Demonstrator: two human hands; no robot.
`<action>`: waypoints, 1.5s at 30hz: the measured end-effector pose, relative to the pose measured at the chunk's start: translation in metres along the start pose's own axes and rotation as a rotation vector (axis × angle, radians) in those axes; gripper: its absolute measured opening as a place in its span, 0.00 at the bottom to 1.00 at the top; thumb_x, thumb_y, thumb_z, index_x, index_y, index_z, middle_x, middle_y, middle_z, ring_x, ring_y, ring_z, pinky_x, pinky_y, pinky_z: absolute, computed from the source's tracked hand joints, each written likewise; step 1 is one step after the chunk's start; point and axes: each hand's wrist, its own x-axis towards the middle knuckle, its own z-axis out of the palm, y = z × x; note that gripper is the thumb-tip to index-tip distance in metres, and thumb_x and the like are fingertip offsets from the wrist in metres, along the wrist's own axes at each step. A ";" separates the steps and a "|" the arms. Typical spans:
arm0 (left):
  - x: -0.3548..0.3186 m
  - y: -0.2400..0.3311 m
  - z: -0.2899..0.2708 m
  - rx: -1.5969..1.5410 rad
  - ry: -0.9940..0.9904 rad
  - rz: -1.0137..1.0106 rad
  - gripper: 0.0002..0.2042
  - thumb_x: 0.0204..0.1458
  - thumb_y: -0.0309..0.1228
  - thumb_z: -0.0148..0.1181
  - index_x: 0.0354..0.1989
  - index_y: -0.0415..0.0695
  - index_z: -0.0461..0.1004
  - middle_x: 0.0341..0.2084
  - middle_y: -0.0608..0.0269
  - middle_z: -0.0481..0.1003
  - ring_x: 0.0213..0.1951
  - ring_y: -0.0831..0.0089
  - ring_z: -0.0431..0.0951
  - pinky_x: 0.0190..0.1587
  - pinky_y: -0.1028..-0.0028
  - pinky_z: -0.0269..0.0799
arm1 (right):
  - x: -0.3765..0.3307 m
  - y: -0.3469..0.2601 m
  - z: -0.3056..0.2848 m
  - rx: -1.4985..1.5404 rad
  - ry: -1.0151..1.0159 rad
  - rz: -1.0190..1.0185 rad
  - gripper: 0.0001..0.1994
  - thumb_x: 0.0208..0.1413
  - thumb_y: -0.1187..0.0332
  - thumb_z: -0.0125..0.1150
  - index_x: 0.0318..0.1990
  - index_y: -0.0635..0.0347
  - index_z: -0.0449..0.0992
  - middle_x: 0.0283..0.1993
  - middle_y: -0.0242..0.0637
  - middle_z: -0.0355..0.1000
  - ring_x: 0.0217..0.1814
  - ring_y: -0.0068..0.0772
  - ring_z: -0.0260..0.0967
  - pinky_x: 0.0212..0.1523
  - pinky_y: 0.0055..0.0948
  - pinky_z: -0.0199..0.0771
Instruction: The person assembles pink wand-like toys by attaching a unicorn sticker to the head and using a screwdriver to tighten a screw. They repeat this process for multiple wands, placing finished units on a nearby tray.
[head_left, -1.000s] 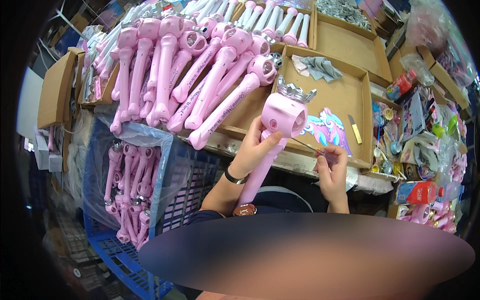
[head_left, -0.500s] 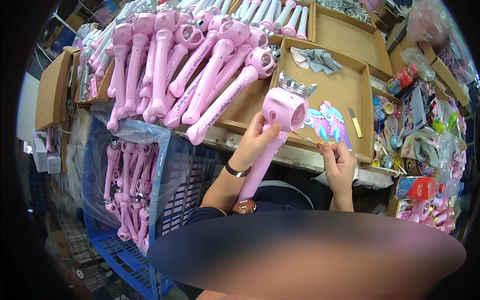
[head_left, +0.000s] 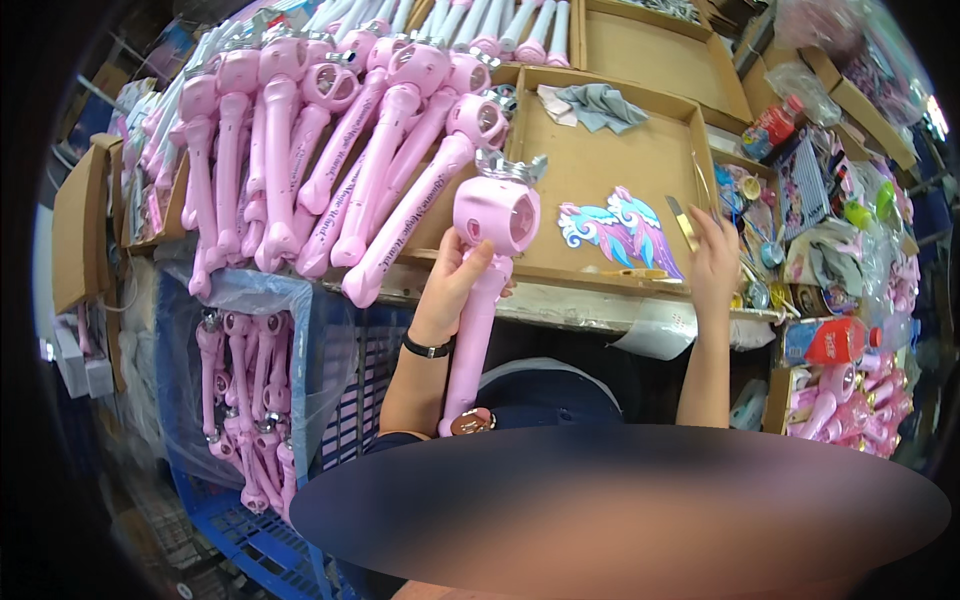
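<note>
My left hand is wrapped round the neck of a pink toy wand. The wand stands nearly upright, its round hollow head topped by a silver crown and its lower end near my lap. Off to the right, my right hand is raised over the right side of a shallow cardboard tray. A thin brush-like tool sticks up from its fingers; the grip itself is partly hidden. Beside those fingers lies a flat knife. Purple and blue wing-shaped pieces rest in the tray.
Several pink wands are piled at the left, above a blue plastic crate holding more. A grey cloth lies in the tray. Small cups and a red-labelled bottle stand at the right.
My right hand has moved away from the wand's head to the tray's right side, the thin tool now pointing upward. The view has shifted; my left hand still holds the wand.
</note>
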 end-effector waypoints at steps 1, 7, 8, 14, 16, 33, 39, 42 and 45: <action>-0.002 -0.002 0.002 0.005 -0.025 -0.036 0.18 0.57 0.38 0.51 0.50 0.42 0.59 0.33 0.60 0.71 0.26 0.74 0.75 0.26 0.76 0.74 | 0.009 0.018 0.009 -0.317 -0.010 -0.133 0.16 0.53 0.78 0.46 0.49 0.61 0.71 0.42 0.50 0.68 0.39 0.37 0.70 0.40 0.30 0.70; -0.011 -0.015 0.015 0.095 -0.010 -0.101 0.19 0.56 0.37 0.54 0.51 0.42 0.59 0.34 0.62 0.69 0.27 0.78 0.73 0.25 0.80 0.71 | 0.016 0.074 0.045 -0.837 -0.479 -0.056 0.11 0.52 0.75 0.45 0.41 0.61 0.72 0.39 0.50 0.68 0.40 0.52 0.69 0.41 0.40 0.70; -0.012 -0.016 0.014 0.114 -0.006 -0.104 0.22 0.55 0.37 0.55 0.52 0.40 0.57 0.34 0.61 0.69 0.27 0.79 0.72 0.25 0.80 0.70 | 0.017 0.075 0.046 -0.768 -0.457 -0.033 0.09 0.51 0.73 0.49 0.39 0.62 0.73 0.37 0.50 0.69 0.40 0.52 0.69 0.39 0.40 0.70; -0.008 -0.025 0.009 0.224 -0.016 -0.020 0.29 0.51 0.41 0.60 0.54 0.35 0.56 0.41 0.59 0.67 0.42 0.78 0.68 0.45 0.77 0.67 | 0.026 0.047 0.038 -0.316 -0.336 0.004 0.08 0.48 0.72 0.58 0.37 0.61 0.74 0.34 0.49 0.69 0.37 0.49 0.69 0.37 0.37 0.69; -0.007 -0.026 0.008 0.210 -0.013 -0.045 0.30 0.51 0.41 0.60 0.54 0.34 0.56 0.43 0.59 0.67 0.45 0.77 0.67 0.49 0.77 0.64 | 0.024 0.021 0.036 -0.124 -0.206 -0.089 0.09 0.47 0.75 0.59 0.38 0.63 0.72 0.33 0.46 0.69 0.32 0.44 0.69 0.34 0.33 0.69; -0.008 -0.027 0.009 0.206 0.010 -0.035 0.29 0.51 0.41 0.60 0.54 0.35 0.57 0.44 0.58 0.67 0.45 0.77 0.67 0.48 0.77 0.65 | 0.012 -0.103 0.052 0.283 -0.152 -0.485 0.10 0.37 0.74 0.66 0.31 0.57 0.76 0.29 0.37 0.68 0.22 0.34 0.68 0.20 0.28 0.68; -0.008 -0.028 0.009 0.195 0.010 -0.064 0.28 0.51 0.41 0.60 0.53 0.34 0.58 0.43 0.59 0.68 0.44 0.77 0.67 0.48 0.77 0.65 | 0.010 -0.104 0.049 0.279 -0.142 -0.323 0.10 0.36 0.75 0.67 0.31 0.56 0.77 0.29 0.37 0.68 0.22 0.34 0.68 0.20 0.27 0.69; -0.008 -0.029 0.008 0.219 0.010 -0.037 0.28 0.51 0.41 0.60 0.53 0.34 0.58 0.43 0.59 0.68 0.45 0.78 0.67 0.48 0.77 0.65 | 0.009 -0.104 0.049 0.288 -0.179 -0.498 0.10 0.36 0.75 0.67 0.30 0.56 0.76 0.29 0.38 0.68 0.22 0.33 0.68 0.20 0.27 0.68; -0.008 -0.029 0.008 0.242 0.008 -0.049 0.28 0.51 0.41 0.60 0.53 0.34 0.58 0.43 0.58 0.68 0.45 0.78 0.67 0.48 0.77 0.65 | 0.008 -0.104 0.051 0.274 -0.138 -0.420 0.10 0.36 0.75 0.67 0.30 0.56 0.76 0.29 0.38 0.68 0.23 0.35 0.68 0.21 0.28 0.68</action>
